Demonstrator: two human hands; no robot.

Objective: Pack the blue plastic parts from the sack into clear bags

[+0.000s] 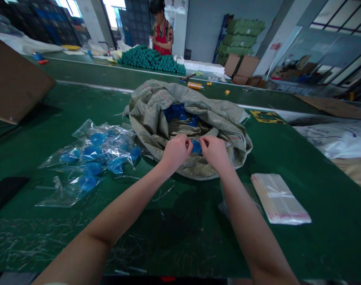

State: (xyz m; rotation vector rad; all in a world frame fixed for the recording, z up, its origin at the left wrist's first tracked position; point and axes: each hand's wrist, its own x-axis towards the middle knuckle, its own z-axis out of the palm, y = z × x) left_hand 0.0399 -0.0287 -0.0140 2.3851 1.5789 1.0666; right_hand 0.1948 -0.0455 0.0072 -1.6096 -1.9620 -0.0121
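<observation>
The left hand (178, 148) and right hand (214, 151), pinched narrow, flank a blue piece (196, 147) over the sack (153, 118) near the far edge of the bench (290, 158); whether they grip it is unclear. Several bagged pieces (91, 152) look finished; loose pieces (182, 116) in the sack are left.

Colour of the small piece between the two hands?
Blue: the small piece between the left hand and the right hand, seen in the head view.
</observation>
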